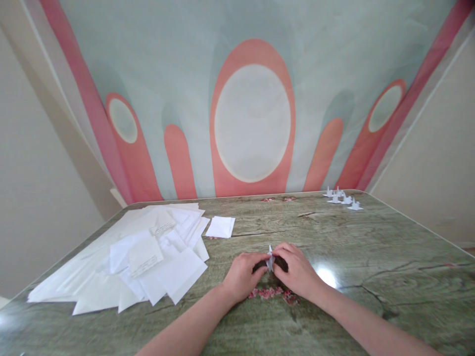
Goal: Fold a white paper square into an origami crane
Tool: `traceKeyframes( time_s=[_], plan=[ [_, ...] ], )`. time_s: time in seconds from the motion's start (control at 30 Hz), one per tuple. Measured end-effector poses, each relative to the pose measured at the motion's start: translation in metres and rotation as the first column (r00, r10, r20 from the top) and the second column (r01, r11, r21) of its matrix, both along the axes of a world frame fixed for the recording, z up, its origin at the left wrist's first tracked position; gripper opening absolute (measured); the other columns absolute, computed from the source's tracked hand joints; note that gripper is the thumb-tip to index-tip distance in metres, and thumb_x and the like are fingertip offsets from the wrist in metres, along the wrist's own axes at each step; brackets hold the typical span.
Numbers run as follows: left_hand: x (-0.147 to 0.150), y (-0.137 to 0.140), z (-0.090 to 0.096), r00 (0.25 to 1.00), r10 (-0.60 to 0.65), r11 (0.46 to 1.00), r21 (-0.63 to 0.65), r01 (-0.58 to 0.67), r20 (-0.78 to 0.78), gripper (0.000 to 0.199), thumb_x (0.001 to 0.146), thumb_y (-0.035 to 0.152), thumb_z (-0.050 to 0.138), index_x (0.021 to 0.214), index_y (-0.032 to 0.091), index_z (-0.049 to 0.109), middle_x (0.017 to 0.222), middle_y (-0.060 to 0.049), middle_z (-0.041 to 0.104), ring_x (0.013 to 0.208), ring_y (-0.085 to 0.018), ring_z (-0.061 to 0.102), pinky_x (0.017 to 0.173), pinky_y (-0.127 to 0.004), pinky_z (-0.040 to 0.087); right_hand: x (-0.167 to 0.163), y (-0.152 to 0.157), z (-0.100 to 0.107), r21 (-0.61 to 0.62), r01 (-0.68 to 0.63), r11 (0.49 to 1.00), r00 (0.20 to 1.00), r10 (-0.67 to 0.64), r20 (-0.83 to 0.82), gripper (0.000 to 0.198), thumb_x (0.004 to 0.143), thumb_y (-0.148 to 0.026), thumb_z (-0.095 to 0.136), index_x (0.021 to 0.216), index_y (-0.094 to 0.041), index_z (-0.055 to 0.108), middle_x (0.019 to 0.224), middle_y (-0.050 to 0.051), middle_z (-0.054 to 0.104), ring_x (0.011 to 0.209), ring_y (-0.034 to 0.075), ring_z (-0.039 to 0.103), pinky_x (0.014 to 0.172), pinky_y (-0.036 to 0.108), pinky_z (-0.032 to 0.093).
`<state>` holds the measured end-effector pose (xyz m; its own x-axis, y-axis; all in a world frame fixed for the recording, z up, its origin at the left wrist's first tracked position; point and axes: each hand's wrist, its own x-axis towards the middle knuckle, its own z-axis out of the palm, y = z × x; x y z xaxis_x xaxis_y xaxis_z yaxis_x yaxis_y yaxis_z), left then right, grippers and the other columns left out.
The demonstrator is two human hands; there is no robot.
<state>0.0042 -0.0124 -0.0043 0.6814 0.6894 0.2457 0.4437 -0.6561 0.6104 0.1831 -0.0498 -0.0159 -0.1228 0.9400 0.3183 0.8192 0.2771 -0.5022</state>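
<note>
Between my two hands, near the middle of the table, a small piece of folded white paper (270, 258) stands upright with a pointed top. My left hand (245, 273) pinches its left side between thumb and fingers. From the right, my right hand (293, 269) pinches the other side in the same way. The fingertips cover part of the paper, so its full folded shape is hidden. Beyond my left hand lies a small stack of square white paper (220, 227).
A broad, overlapping pile of white paper sheets (185, 272) spreads over the left of the wood-patterned table (371, 247). Several small folded white paper cranes (346, 199) stand at the far right. A wall hanging (193, 74) with coral shapes rises behind the table's back edge.
</note>
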Motion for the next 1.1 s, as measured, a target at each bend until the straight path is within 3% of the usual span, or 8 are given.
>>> traceKeyframes(
  time_s=[0.2,0.3,0.57,0.83,1.1],
  plan=[
    [0.003,-0.002,-0.002,0.998,0.053,0.998,0.037,-0.052,-0.026,0.037,0.076,0.022,0.063,0.112,0.028,0.057,0.107,0.002,0.065,0.098,-0.018,0.059,0.088,-0.028,0.042,-0.001,-0.001,0.001,-0.009,0.003,1.0,1.0,-0.003,0.003,0.014,0.075,-0.019,0.054,0.087,-0.02,0.062,0.088,0.004,0.057,0.087,0.02,0.052,0.079,0.032,0.04],
    [0.004,-0.002,-0.003,0.996,0.083,0.995,0.056,-0.081,-0.036,0.034,0.078,0.023,0.061,0.111,0.028,0.058,0.104,0.002,0.066,0.095,-0.018,0.06,0.086,-0.027,0.044,-0.001,0.0,0.001,-0.014,0.004,1.0,1.0,-0.004,0.011,0.015,0.075,-0.019,0.054,0.088,-0.02,0.062,0.089,0.004,0.056,0.087,0.02,0.052,0.079,0.032,0.039],
    [0.004,-0.007,0.004,0.995,0.031,0.988,0.151,-0.017,-0.09,0.031,0.086,0.02,0.046,0.115,0.026,0.054,0.101,-0.001,0.067,0.09,-0.017,0.062,0.083,-0.027,0.045,-0.002,-0.002,0.0,0.0,0.007,1.0,1.0,-0.007,0.022,0.014,0.079,-0.021,0.052,0.09,-0.021,0.061,0.09,0.004,0.057,0.087,0.02,0.052,0.079,0.033,0.039],
    [0.001,-0.002,-0.006,0.996,0.084,0.989,0.122,-0.084,0.01,0.03,0.088,0.017,0.041,0.112,0.025,0.056,0.102,0.0,0.067,0.091,-0.015,0.062,0.082,-0.023,0.046,-0.008,-0.009,0.005,0.029,0.021,0.999,0.994,-0.024,0.105,0.016,0.082,-0.031,0.054,0.091,-0.021,0.062,0.093,0.004,0.057,0.089,0.021,0.05,0.078,0.033,0.038],
    [0.001,0.007,-0.013,0.982,0.186,0.981,0.046,-0.187,0.034,0.026,0.082,0.017,0.052,0.105,0.025,0.061,0.102,0.0,0.067,0.091,-0.017,0.061,0.082,-0.025,0.046,-0.01,-0.009,0.002,0.059,-0.004,0.998,0.979,-0.009,0.204,0.017,0.085,-0.021,0.05,0.096,-0.023,0.062,0.094,0.005,0.057,0.09,0.02,0.049,0.078,0.033,0.038]
  ],
)
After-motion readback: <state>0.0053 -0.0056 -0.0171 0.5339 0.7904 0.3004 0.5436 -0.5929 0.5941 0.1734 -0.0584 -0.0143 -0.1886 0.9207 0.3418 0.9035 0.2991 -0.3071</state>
